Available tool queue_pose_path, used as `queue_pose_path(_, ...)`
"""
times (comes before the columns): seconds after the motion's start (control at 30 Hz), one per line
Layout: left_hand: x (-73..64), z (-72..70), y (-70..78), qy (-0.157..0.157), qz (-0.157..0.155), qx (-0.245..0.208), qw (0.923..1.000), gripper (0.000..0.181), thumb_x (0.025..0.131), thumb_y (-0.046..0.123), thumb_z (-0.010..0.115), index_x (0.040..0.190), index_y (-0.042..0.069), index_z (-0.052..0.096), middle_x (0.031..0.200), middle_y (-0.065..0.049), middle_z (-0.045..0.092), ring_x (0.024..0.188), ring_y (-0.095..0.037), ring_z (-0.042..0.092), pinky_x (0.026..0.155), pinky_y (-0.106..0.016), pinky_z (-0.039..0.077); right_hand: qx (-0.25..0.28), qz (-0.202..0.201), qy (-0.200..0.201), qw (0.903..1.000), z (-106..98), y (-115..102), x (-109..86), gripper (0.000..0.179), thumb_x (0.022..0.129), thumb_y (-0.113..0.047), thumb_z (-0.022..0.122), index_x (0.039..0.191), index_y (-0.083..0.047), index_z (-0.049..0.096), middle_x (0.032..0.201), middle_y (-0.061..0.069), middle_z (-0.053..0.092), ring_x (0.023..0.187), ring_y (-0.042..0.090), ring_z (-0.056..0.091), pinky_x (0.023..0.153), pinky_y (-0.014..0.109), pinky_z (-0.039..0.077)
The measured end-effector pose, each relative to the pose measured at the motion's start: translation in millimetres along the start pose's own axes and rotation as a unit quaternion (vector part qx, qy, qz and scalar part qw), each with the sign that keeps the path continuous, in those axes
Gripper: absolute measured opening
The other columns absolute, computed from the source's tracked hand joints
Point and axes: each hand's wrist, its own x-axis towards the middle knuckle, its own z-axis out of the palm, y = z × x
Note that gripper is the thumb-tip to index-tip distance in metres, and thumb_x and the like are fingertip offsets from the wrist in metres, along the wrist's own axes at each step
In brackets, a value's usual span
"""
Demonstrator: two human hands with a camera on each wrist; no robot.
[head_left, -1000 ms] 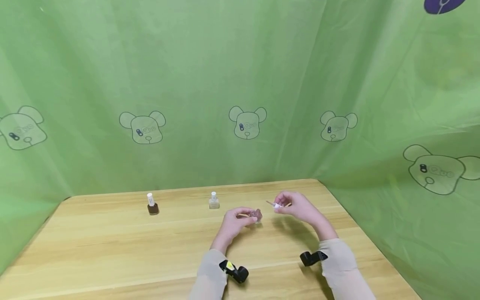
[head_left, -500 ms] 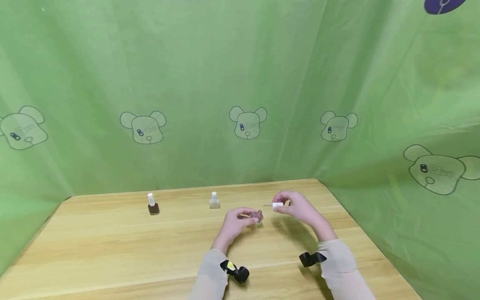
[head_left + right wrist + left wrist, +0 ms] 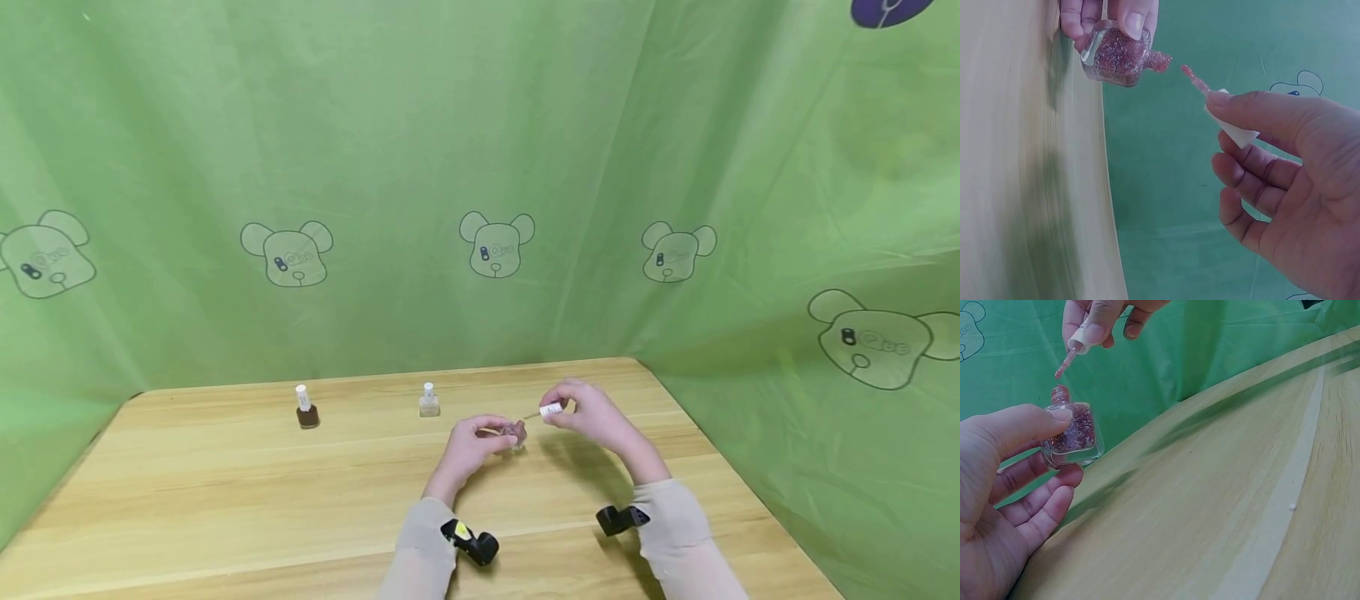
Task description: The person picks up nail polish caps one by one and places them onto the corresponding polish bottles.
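My left hand (image 3: 468, 446) holds a small glass nail polish bottle (image 3: 1075, 434) filled with pink glitter, thumb on its front and fingers behind. The bottle's neck (image 3: 1060, 394) is uncapped and coated with glitter polish. In my right hand (image 3: 592, 412), thumb and fingers pinch the white cap (image 3: 1232, 128) of the nail polish brush. The brush (image 3: 1194, 78), wet with pink glitter, points at the bottle's mouth with a small gap between them in both wrist views.
A dark nail polish bottle (image 3: 307, 416) with a white cap stands at the back left of the wooden table (image 3: 247, 500). Another, clear bottle (image 3: 428, 406) with a white cap stands near the back middle. Green curtains (image 3: 390, 125) hang behind and at the sides.
My right hand has shifted slightly left, tipping the brush down so that its tip is closer to the bottle's mouth. The left hand and its bottle have hardly moved.
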Motion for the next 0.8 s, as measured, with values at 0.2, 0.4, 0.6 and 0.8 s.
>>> queue_pose_path(0.2, -1.9, -0.6, 2.4, -0.002, -0.001, 0.005, 1.0000, 0.031, 0.081, 0.016, 0.078, 0.110, 0.008, 0.072, 0.109, -0.011, 0.072, 0.082, -0.010, 0.064, 0.075, -0.028, 0.055, -0.003, -0.009, 0.000, 1.0000, 2, -2, 0.4, 0.014, 0.081, -0.010, 0.075, 0.094, -0.011, 0.071, 0.092, 0.001, 0.067, 0.087, 0.015, 0.058, 0.080, 0.038, 0.052)
queue_pose_path(0.4, -3.6, -0.6, 4.6, -0.007, 0.005, 0.008, 0.9999, 0.031, 0.081, 0.016, 0.078, 0.109, 0.007, 0.072, 0.109, -0.012, 0.072, 0.083, -0.010, 0.064, 0.076, -0.029, 0.056, -0.009, -0.010, -0.008, 0.9999, 5, -2, 1.6, 0.014, 0.080, -0.009, 0.075, 0.094, -0.009, 0.071, 0.092, 0.002, 0.066, 0.086, 0.015, 0.058, 0.081, 0.047, 0.053)
queue_pose_path(0.6, -3.0, -0.4, 5.0, -0.009, 0.008, 0.009, 0.9999, 0.030, 0.081, 0.015, 0.078, 0.109, 0.007, 0.072, 0.109, -0.014, 0.072, 0.081, -0.010, 0.063, 0.076, -0.030, 0.057, -0.012, -0.012, -0.012, 0.9998, 7, -2, 3.5, 0.015, 0.079, -0.008, 0.075, 0.094, -0.008, 0.072, 0.093, 0.004, 0.067, 0.085, 0.016, 0.059, 0.080, 0.046, 0.053)
queue_pose_path(0.8, -3.0, -0.6, 4.5, -0.010, 0.008, 0.015, 0.9998, 0.029, 0.080, 0.015, 0.078, 0.108, 0.007, 0.073, 0.109, -0.014, 0.072, 0.079, -0.010, 0.062, 0.072, -0.026, 0.053, -0.019, -0.020, -0.013, 0.9995, 11, -1, 4.8, 0.015, 0.079, -0.008, 0.075, 0.094, -0.009, 0.072, 0.092, 0.003, 0.067, 0.086, 0.015, 0.058, 0.080, 0.043, 0.053)
